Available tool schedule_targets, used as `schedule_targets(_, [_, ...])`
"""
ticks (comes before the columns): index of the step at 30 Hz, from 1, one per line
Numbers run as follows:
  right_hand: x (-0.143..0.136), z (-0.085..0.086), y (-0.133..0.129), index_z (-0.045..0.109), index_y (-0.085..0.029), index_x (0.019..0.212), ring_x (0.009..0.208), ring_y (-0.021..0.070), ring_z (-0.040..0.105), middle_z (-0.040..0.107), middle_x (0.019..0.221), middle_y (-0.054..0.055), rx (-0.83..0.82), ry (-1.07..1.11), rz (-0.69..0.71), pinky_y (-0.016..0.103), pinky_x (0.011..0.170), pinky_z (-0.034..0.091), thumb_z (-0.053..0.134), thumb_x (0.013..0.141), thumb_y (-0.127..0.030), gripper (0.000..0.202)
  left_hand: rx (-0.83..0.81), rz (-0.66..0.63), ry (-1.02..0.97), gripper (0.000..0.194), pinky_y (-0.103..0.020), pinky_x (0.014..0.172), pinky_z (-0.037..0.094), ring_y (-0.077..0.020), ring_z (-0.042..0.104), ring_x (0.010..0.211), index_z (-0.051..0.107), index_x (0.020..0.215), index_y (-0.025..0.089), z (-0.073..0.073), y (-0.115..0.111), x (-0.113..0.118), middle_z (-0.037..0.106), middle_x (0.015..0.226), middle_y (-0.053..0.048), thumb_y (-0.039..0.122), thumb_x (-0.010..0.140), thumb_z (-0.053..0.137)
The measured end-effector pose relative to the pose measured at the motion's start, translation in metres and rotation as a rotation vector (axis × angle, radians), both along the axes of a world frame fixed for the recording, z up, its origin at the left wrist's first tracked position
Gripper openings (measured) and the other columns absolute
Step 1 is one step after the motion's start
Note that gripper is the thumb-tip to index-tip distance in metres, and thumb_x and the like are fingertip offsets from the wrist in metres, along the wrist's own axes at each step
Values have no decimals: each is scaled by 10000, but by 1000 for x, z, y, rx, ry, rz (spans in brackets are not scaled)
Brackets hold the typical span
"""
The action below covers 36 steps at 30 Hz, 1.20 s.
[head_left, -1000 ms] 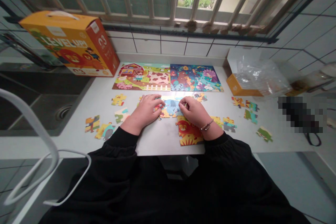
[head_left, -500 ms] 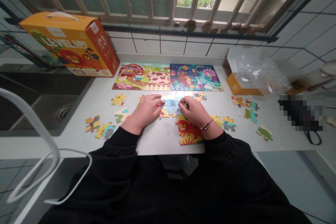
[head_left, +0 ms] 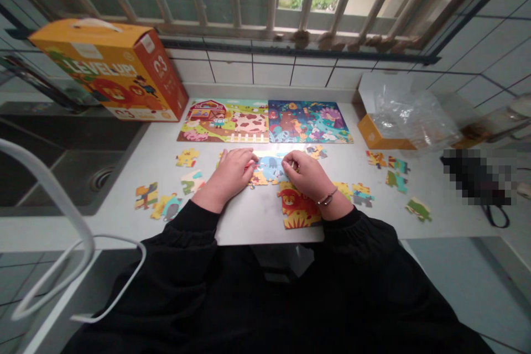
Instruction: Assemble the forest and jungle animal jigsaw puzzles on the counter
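A partly joined jigsaw section with a blue elephant (head_left: 270, 166) lies on the counter between my hands. My left hand (head_left: 235, 173) rests palm down over its left side, fingers stretched out and touching it. At the section's right edge, my right hand (head_left: 306, 173) has its fingers curled in a pinch around a small puzzle piece (head_left: 295, 166), mostly hidden by the fingers. Below the right hand and wrist, a joined section with a red lion (head_left: 292, 204) is partly covered.
Loose puzzle pieces lie left (head_left: 146, 196) and right (head_left: 397, 181). Behind are a finished farm puzzle (head_left: 226, 121) and a dark forest puzzle (head_left: 309, 121). An orange box (head_left: 108, 72) stands by the sink (head_left: 62, 177); an opened box with plastic wrap (head_left: 410, 116) sits right.
The fingers of my right hand have shifted slightly at the elephant section's right edge. My left hand stays nearly in place, and the puzzle sections look unmoved.
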State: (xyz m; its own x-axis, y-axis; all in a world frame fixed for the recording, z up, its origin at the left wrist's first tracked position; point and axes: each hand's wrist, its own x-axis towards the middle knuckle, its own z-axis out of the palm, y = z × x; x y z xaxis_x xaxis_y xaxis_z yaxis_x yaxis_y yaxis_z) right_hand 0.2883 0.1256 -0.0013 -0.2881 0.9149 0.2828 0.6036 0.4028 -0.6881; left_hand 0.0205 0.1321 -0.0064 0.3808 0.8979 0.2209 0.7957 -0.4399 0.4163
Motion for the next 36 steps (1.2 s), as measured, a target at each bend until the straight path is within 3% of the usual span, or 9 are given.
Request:
schedule_targets(7, [1,-1,0,660,-240,956,822,213,615,705,913,43,-3,5,1,343,781,461,615,1014,-266,78,2,3,-2,235,-619,1281,375,-331,608,1430,736,1219,274,-1,2,-1,726,1452,-111,281,1033,593])
schedule_targets(16, [1,-1,0,663,-236,954,814,211,613,705,907,40,2,4,10,341,780,456,620,1010,-256,73,-57,-9,4,244,-824,1297,258,-371,583,1504,744,1217,277,5,-1,2,680,1576,-127,282,1074,546])
schedule_targets(36, [1,1,-1,658,-237,939,800,208,603,703,890,37,0,-8,20,342,766,447,607,1004,-254,84,-21,-10,16,250,-766,1298,316,-352,619,1457,794,1136,300,3,1,0,714,1517,-97,220,1043,576])
